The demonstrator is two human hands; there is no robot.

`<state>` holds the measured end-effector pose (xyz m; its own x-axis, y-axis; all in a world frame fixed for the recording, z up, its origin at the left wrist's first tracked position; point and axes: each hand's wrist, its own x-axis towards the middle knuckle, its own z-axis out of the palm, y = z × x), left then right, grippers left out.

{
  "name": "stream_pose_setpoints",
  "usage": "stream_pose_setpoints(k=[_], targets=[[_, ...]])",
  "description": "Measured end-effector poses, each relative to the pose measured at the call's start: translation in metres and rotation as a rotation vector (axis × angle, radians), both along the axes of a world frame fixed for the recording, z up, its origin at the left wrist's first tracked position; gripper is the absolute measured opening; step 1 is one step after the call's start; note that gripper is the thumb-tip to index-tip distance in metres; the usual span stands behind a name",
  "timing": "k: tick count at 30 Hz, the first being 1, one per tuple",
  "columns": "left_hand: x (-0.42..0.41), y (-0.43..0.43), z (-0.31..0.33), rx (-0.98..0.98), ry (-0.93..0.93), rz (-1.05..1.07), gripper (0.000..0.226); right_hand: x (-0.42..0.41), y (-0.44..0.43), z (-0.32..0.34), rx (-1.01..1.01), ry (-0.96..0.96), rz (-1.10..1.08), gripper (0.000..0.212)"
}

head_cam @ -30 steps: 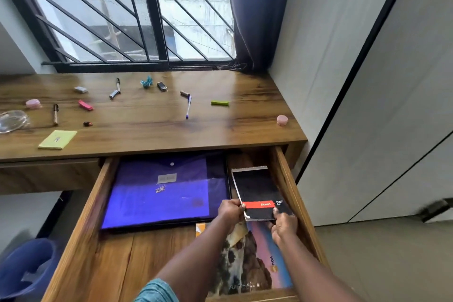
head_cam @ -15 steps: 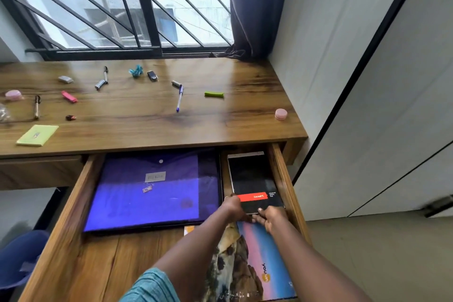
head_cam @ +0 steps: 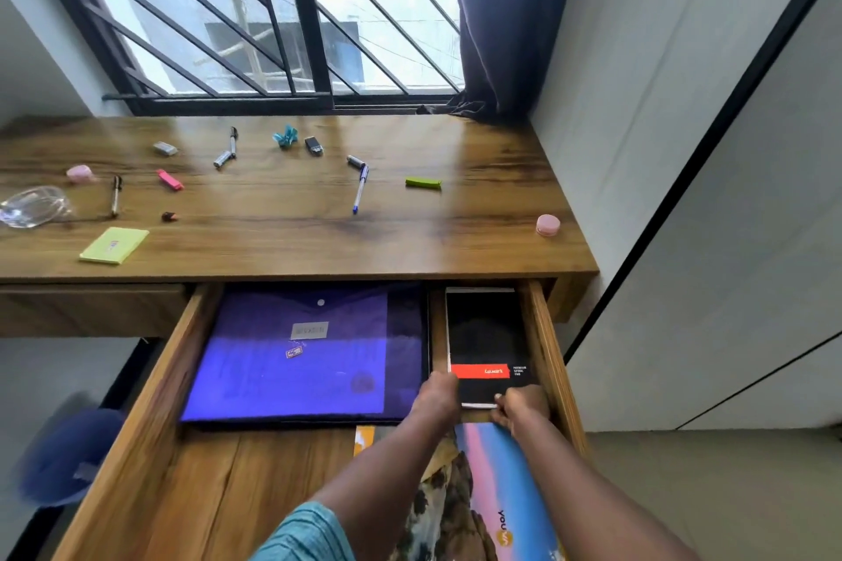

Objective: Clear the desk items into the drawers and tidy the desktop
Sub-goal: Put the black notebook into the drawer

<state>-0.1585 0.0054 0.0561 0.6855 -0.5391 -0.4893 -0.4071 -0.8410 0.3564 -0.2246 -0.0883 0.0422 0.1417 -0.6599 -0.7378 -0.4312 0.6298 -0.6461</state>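
The left hand and right hand pinch the black notepad by its near edge, right of centre in the drawer; it should slide flat, square to the side wall.

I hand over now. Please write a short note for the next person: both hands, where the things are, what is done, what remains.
Left grip: holds the black notepad at its near-left corner.
Right grip: pinches its near edge.
Notepad sits in the open drawer, right of the purple folder, beyond a picture-cover book.
Done: these three are in the drawer.
To do: release notepad; clear blue pen, sticky pad, pink case and other small items off the desktop; shut drawer.
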Motion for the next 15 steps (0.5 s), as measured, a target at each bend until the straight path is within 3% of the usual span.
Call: stream_pose_setpoints(k=[2,7,12,15], targets=[[0.001,0.001,0.005,-0.036,0.029,0.021,0.032,0.007,-0.005,-0.015,-0.070,0.081,0.031,0.011],[0.016,0.012,0.020,-0.086,0.023,0.062,0.024,0.050,-0.020,-0.089,-0.213,0.276,0.193,0.027],[0.040,0.044,0.037,-0.133,-0.041,0.151,0.029,0.062,0.060,0.041,-0.354,0.239,0.412,0.026],[0.056,0.080,0.046,-0.169,-0.069,0.251,0.037,0.077,0.099,0.079,-0.420,0.210,0.503,0.029]])
